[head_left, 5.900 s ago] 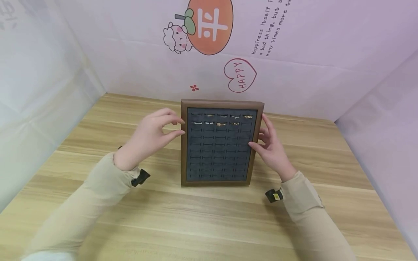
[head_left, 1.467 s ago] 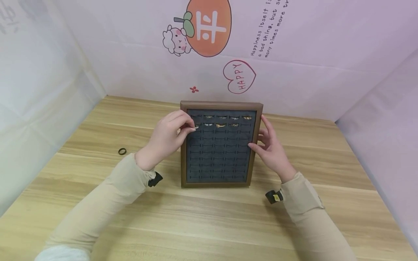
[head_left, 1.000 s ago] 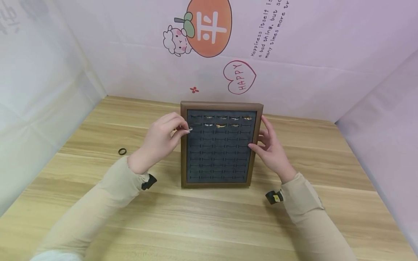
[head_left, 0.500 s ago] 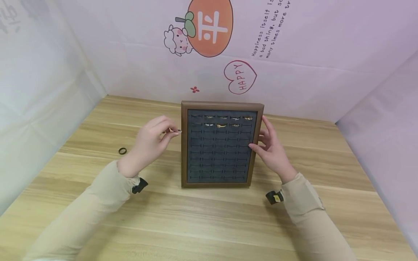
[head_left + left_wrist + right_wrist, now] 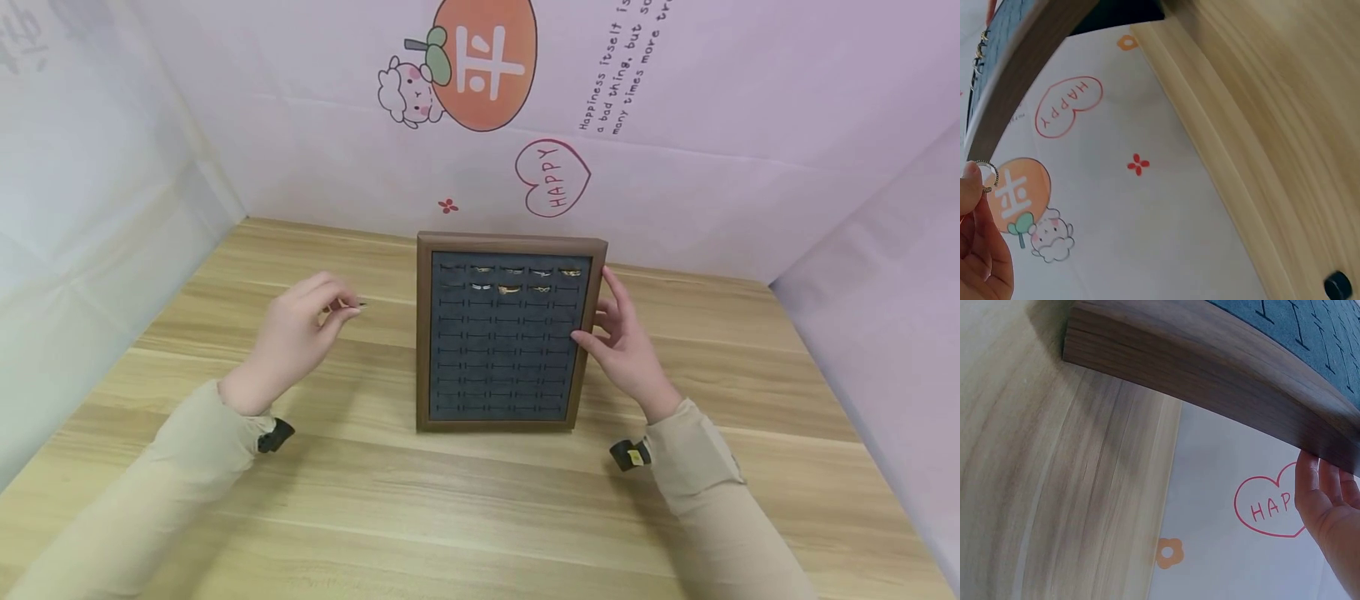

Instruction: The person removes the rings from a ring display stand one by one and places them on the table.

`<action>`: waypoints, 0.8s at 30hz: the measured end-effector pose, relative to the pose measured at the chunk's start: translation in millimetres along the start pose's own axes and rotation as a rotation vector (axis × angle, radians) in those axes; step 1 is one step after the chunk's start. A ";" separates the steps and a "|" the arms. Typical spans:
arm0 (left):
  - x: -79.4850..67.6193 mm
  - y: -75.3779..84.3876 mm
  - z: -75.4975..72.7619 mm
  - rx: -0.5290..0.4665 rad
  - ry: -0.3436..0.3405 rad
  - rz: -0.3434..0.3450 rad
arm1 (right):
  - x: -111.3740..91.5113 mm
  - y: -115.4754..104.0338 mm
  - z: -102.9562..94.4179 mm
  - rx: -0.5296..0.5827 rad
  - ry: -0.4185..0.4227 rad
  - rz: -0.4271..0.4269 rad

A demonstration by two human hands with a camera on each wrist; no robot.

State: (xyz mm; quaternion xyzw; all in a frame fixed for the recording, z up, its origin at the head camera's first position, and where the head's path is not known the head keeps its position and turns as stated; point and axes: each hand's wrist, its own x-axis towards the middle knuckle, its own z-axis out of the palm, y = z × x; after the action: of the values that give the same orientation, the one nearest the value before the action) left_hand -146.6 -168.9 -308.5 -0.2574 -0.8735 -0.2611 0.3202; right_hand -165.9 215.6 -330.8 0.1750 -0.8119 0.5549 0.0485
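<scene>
In the head view my left hand point(image 5: 296, 333) is over the table, left of the display, pinching a thin ring point(image 5: 994, 175) between thumb and fingertips; the left wrist view shows it silvery with a beaded edge. My right hand point(image 5: 628, 346) grips the right side of a brown wooden ring display point(image 5: 423, 350), thumb on the front and fingers behind. The display stands upright with a dark grey slotted pad point(image 5: 498, 358). Several gold and silver rings, such as a gold ring point(image 5: 509, 290), sit in its top two rows. Both leftmost slots there hold no ring.
A black ring point(image 5: 1337, 285) lies on the wooden table point(image 5: 480, 517), hidden behind the left hand in the head view. Behind the display rises a pale printed backdrop point(image 5: 675, 200), with white side walls at left and right.
My left hand took the ring from the leftmost slot of the second row and moved left with it. A black ring has come to lie on the table. My right hand stayed put.
</scene>
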 end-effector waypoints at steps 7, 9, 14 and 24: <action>-13.4 -9.6 -8.5 0.047 -0.006 -0.052 | 0.2 -0.4 0.3 -0.002 0.002 0.017; -16.9 -12.0 -10.0 0.056 -0.017 -0.068 | 0.3 0.0 0.2 -0.003 0.001 0.015; -26.0 -21.7 -14.7 0.075 -0.090 -0.128 | 1.0 0.9 -0.2 -0.007 -0.002 -0.002; -41.0 -42.4 -18.6 0.026 -0.211 -0.256 | 0.5 3.4 -1.1 0.000 -0.007 -0.008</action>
State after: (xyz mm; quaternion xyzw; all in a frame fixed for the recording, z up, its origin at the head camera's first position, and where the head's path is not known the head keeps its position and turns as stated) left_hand -137.7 -223.1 -337.1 -0.1660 -0.9313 -0.2598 0.1941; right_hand -167.6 217.6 -333.2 0.1802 -0.8113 0.5541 0.0476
